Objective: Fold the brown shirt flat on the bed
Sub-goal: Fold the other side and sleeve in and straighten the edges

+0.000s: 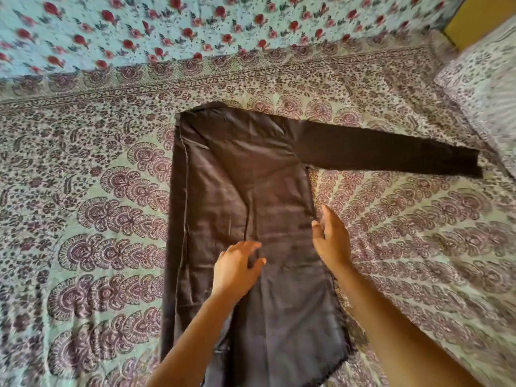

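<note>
- The left hand's (236, 268) fingers (248, 245) are spread apart and lie on the cloth, gripping nothing. If they drag instead of pressing, they are likely to push a ridge across the panel.
- The right hand (331, 238) sits at the garment's right edge with its fingers straight and close together, clamped on nothing. I cannot tell whether they touch the fabric. A grab at only the top layer here could leave the lower layer behind and skew the fold.
- The brown shirt (251, 169) lies lengthwise in the middle of the bed (418, 247). Its left side looks turned in along a long edge (178, 219), and a careless tug from the right could pull that flap open.
- The right sleeve (391, 155) stretches flat toward the pillow (488, 88), not yet folded. Swung across fast, it could land crooked or bunch at the shoulder.
- The bedspread is soft, so hard pressing may wrinkle it and the garment together.
</note>
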